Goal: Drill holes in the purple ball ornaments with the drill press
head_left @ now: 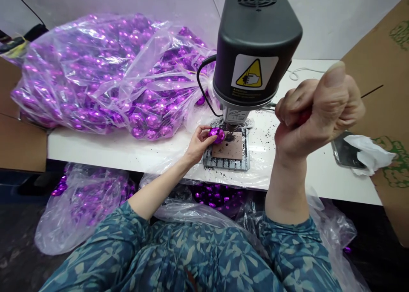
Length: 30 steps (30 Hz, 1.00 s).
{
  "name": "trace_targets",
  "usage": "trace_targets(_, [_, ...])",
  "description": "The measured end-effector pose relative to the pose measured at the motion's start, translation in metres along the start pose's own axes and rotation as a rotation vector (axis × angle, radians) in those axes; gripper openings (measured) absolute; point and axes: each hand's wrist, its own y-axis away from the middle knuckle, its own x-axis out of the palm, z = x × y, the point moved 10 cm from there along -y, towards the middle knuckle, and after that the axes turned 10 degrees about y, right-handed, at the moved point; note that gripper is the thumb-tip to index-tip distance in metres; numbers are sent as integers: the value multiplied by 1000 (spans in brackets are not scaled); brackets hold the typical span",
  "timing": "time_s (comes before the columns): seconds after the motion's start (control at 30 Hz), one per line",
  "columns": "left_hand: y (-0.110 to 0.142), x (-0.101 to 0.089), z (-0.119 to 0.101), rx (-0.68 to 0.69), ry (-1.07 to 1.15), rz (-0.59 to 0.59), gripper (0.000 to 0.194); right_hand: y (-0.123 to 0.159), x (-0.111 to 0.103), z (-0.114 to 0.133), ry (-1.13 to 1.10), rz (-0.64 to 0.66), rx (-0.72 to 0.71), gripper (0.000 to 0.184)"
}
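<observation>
My left hand [198, 143] pinches a small faceted purple ball [217, 134] and holds it on the brown plate of the drill stand base [227, 160], just under the spindle. A black bench drill head [255, 49] with a yellow warning sticker rises above it. My right hand [315, 113] is a closed fist raised to the right of the drill head, wrapped round the feed lever's handle, of which only a trace of red shows; a thin metal rod sticks out beyond the fist.
A big clear plastic bag full of purple balls [105, 74] lies on the white table [128, 149] at the left. More bagged balls [89, 198] sit under the table. A phone [343, 153] and white tissue [370, 153] lie at right beside a cardboard box [383, 91]. Dark drill dust dots the table.
</observation>
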Motion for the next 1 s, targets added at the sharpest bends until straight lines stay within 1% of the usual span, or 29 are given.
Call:
trace_targets(0.1, [-3,4,-2,72,-106,40,59,1,0,1,27,3,-1,48])
trace_targets(0.2, [-6,8,1,97,-204,96,64,2,-1,4,30,-8,-8,48])
trace_targets(0.33, [-10,8,7,123,-289,139,67,3,0,8,30,-7,3,48])
trace_targets(0.47, [-8,13,6,168,-374,173,64,4,0,8,93,-6,36,51])
trace_targets(0.63, [2,29,0,265,-524,214,56,6,0,7,122,1,17,52])
trace_targets(0.8, [11,42,5,311,-475,233,52,6,0,8,101,-2,12,51])
trace_targets(0.93, [11,42,11,283,-412,221,53,7,-2,5,111,-15,48,53])
trace_targets(1.0, [11,41,12,268,-398,215,55,9,-3,6,66,-19,27,51])
